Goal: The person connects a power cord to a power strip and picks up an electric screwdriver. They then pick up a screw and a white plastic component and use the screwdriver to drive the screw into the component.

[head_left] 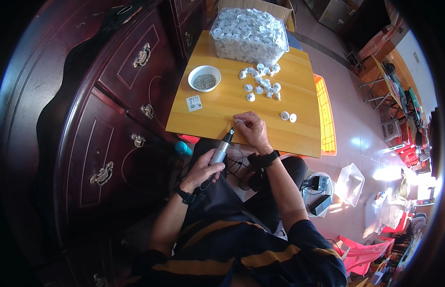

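My left hand [201,172] is wrapped round a silver and black electric screwdriver [219,152], its tip pointing up and away from me at the near edge of the table. At that tip, my right hand [256,134] pinches a small white plastic part [239,121], mostly hidden by the fingers. Whether the tip touches the part I cannot tell. Beyond the hands stands a white bowl [190,78] of small metal pieces [204,82] that look like screws. Several loose white plastic parts [259,89] lie in a group, and two round white ones [285,115] sit apart at the right.
A clear bin [227,49] heaped with white parts stands at the table's [299,76] far end. A printed card [194,103] lies near the bowl. Dark wooden drawers [122,71] flank the left, and an orange crate [326,119] is beside the table's right edge.
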Available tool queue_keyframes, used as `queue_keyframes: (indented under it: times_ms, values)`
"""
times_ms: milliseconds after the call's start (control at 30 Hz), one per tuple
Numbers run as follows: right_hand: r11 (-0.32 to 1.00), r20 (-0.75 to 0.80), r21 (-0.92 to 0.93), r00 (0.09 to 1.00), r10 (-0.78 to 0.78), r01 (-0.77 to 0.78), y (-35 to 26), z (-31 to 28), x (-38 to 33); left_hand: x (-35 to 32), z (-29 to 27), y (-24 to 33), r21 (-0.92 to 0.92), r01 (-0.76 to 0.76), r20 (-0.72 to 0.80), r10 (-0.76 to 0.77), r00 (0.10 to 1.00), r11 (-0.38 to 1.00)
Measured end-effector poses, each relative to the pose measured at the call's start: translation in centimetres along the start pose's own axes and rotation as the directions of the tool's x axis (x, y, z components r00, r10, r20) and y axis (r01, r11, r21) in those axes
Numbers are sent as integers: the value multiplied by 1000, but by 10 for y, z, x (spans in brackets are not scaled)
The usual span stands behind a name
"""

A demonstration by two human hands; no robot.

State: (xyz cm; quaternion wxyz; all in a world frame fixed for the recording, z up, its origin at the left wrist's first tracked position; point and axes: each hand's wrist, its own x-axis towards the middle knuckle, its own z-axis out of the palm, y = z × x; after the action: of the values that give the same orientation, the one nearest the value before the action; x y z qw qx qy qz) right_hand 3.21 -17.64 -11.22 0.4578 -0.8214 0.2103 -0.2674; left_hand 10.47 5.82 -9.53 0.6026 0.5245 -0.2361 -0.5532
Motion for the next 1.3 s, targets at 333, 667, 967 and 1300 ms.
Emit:
queue_keyframes:
  times_ms: [333, 667, 967, 1300]
  values:
    - [1000, -3, -13, 1000, -19, 19, 0, 1, 1, 0, -2, 0, -25, 24, 3, -24, 1000, 999]
    - [994, -41, -7, 993, -109, 109, 0, 2, 1, -1, -3, -1, -48, 40, 8, -39, 999, 998]
    - [993, -35, -11, 992, -120, 119, 1, 2, 0, 1, -3, -2, -62, 35, 15, -34, 999, 997]
    - [995, -4, 66, 998, -68, 68, -1, 1, 1, 0, -6, -1, -116, 35, 35, -31, 999, 993]
